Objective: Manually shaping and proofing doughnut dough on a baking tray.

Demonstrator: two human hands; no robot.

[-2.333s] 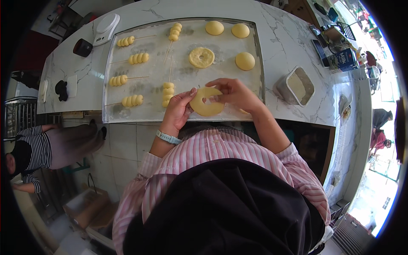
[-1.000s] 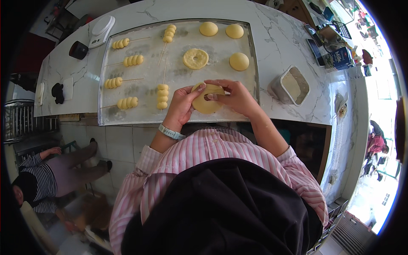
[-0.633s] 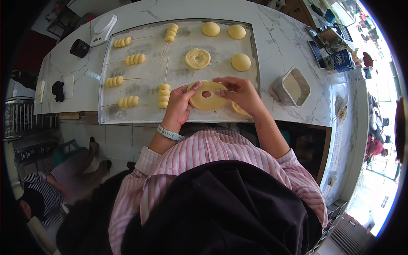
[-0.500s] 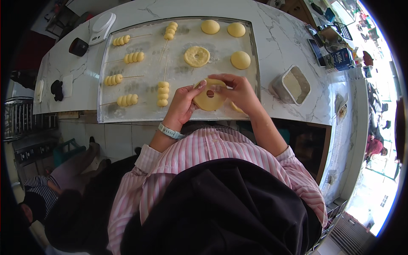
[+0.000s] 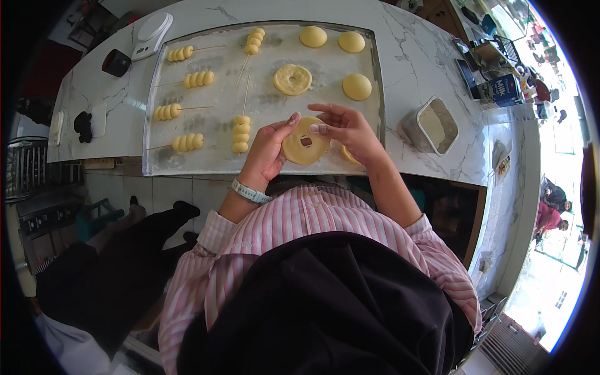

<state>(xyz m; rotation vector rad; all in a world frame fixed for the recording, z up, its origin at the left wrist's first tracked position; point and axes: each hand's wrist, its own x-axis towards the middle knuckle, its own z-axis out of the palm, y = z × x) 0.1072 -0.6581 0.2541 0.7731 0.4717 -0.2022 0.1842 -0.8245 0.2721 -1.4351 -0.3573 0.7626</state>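
Between my hands, above the near edge of the tray, is a flat pale-yellow dough ring [image 5: 299, 152] with a hole in its middle. My left hand [image 5: 272, 147] grips the ring's left side, thumb pointing up. My right hand [image 5: 350, 133] holds its upper right side, with the thumb on the face near the hole and the other fingers partly raised. Another dough ring [image 5: 282, 82] lies flat on the tray farther away. Beside it rests a smooth dough ball [image 5: 357, 87]. Part of a further dough piece [image 5: 347, 155] shows beneath my right wrist.
The floured metal tray [image 5: 215, 134] carries several skewered dough twists [image 5: 199, 79] at left and more dough balls [image 5: 313, 37] at the back. A rectangular flour container [image 5: 409, 127] stands to the right. At far left are a kitchen scale [image 5: 152, 34] and a dark cup [image 5: 116, 63].
My right fingers have lifted and spread a little from the ring's upper edge. The ring has tilted to face up more. At lower left, a person has shifted position.
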